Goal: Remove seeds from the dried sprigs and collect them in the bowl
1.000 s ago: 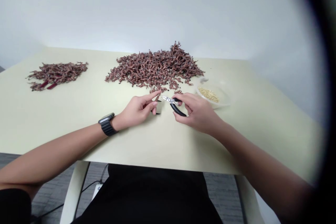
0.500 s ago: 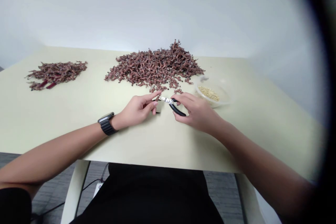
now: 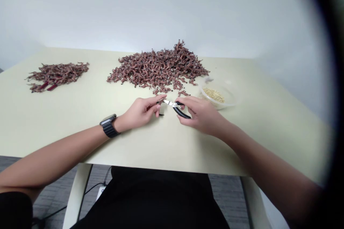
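My left hand [image 3: 143,113] pinches a small reddish-brown, twisted piece [image 3: 161,100] between thumb and fingertips. A dark pointed tip [image 3: 161,115] shows just below those fingers; what it belongs to is hidden. My right hand [image 3: 201,113] is closed around the black handles of small pliers [image 3: 172,104]. Their silver jaws point left and meet the piece at my left fingertips. Whether the jaws are clamped on it is too small to tell. Just beyond both hands lies a large heap of similar reddish-brown pieces [image 3: 158,68], with several strays along its near edge.
A clear plastic bowl [image 3: 229,96] holding small golden bits [image 3: 213,94] stands to the right, just behind my right hand. A smaller pile of brown pieces [image 3: 59,72] lies at the left, with dark red handles [image 3: 52,87] sticking out. The pale table [image 3: 150,150] meets a wall behind.
The piece in my left fingers has turned from more upright to flatter. The plier jaws have shifted very slightly and stay at the piece. The heaps and bowl have not moved.
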Available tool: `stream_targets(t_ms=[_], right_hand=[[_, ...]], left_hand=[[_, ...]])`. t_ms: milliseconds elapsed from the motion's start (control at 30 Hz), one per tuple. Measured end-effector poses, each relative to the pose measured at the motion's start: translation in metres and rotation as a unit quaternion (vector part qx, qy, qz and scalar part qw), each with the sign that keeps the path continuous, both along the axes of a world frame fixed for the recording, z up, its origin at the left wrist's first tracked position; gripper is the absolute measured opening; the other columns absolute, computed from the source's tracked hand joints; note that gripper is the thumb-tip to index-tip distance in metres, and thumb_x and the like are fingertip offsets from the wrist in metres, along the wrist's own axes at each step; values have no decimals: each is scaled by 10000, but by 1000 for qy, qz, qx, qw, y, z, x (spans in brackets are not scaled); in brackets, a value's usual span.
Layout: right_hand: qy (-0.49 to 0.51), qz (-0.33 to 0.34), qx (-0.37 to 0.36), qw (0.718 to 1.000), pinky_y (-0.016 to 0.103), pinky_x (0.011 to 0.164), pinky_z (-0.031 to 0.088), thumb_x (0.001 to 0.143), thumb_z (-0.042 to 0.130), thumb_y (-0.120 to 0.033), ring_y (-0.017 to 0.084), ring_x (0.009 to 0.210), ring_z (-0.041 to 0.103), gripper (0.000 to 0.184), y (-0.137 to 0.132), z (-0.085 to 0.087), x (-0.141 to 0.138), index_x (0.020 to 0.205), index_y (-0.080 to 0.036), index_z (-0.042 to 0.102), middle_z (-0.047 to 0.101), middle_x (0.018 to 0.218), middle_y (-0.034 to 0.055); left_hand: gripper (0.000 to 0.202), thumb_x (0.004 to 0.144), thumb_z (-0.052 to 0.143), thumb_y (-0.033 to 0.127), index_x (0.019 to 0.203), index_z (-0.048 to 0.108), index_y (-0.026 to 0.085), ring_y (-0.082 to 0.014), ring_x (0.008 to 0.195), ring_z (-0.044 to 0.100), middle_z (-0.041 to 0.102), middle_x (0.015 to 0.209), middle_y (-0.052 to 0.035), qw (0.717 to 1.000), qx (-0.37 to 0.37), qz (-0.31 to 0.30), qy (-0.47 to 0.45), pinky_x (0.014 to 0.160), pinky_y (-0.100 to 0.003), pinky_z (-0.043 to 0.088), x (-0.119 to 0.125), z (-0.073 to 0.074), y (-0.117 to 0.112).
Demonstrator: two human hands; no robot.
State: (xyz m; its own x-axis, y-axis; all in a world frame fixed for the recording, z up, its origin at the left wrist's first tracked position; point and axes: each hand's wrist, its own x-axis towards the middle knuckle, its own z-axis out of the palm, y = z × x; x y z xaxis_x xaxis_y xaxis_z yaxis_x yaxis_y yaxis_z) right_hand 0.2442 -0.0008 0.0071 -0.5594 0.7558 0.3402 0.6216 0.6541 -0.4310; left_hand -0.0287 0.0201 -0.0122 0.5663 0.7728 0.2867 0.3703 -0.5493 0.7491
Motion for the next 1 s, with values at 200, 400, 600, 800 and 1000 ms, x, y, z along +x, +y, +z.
stream_targets(t_ms=[200, 400, 600, 800, 1000], right_hand=[[87, -31, -229, 969, 263, 546, 386, 853, 733, -396, 129, 613, 505, 445, 2, 6, 8, 1271, -247, 698, 651, 857, 10], [152, -41, -373, 915, 250, 488, 371, 859, 744, -468, 109, 545, 442, 525, 4, 6, 11, 1334, -259, 669, 573, 747, -20], [100, -82, -216, 968, 263, 516, 354, 838, 762, -441, 124, 563, 446, 530, 3, 8, 7, 1321, -244, 671, 547, 701, -29], [52, -70, 39, 995, 329, 674, 470, 798, 730, -265, 161, 678, 552, 480, 0, 2, -1, 1267, -200, 650, 688, 1001, 63], [28, -37, 114, 992, 371, 848, 544, 843, 678, -223, 255, 976, 676, 476, -3, -7, -5, 1313, -200, 605, 691, 1161, 113]], left_hand=[[557, 948, 493, 94, 1491, 578, 183, -106, 692, 659, 749, 816, -25, 997, 66, -28, 12, 708, -224, 524, -6, -3, 6], [603, 905, 479, 50, 1478, 593, 199, -99, 697, 649, 739, 818, -12, 994, 99, -46, 19, 712, -213, 517, -8, 1, 9], [414, 1036, 526, 260, 1445, 527, 194, -120, 643, 573, 703, 784, -19, 999, -6, 12, -49, 634, -226, 442, -4, 0, 10], [229, 1042, 553, 400, 1095, 518, 180, -90, 556, 443, 674, 789, -33, 947, -249, -22, -200, 550, -217, 336, -1, -1, 14], [142, 1004, 601, 303, 1019, 540, 175, -80, 568, 396, 621, 747, -8, 907, -332, -46, -257, 558, -210, 280, 2, -4, 15]])
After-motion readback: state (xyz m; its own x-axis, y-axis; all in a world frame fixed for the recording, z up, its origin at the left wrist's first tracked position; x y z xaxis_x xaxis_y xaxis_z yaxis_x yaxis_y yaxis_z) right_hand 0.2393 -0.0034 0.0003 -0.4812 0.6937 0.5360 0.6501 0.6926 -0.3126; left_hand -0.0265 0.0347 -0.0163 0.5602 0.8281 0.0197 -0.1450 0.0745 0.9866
